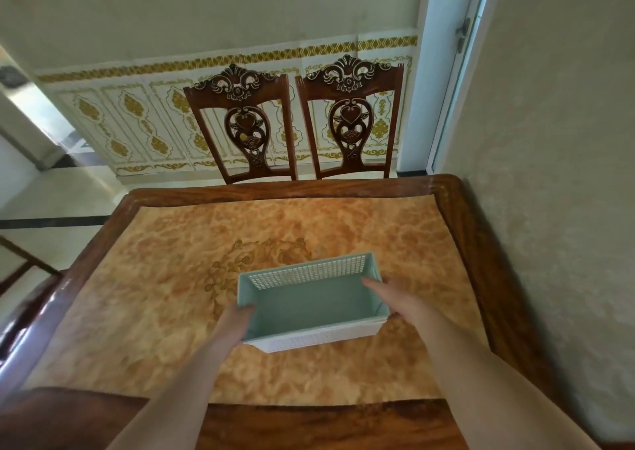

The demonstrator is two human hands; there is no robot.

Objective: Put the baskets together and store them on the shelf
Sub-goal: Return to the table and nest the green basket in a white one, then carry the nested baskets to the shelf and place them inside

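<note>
A pale green perforated basket (309,303) is nested inside a white perforated basket (309,341); only the white one's front wall shows below the green rim. The stack sits at the middle of the marble-patterned table (154,295). My left hand (235,324) grips the stack's left end, fingers curled over the rim. My right hand (386,296) holds the right end, fingers along the inside of the right wall. Whether the stack rests on the table or is lifted slightly I cannot tell. No shelf is in view.
Two carved wooden chairs (242,123) (350,116) stand at the table's far edge against a gold-patterned wall. A plain wall runs along the table's right side, with a door frame (443,71) beyond. Tiled floor (51,202) lies to the left.
</note>
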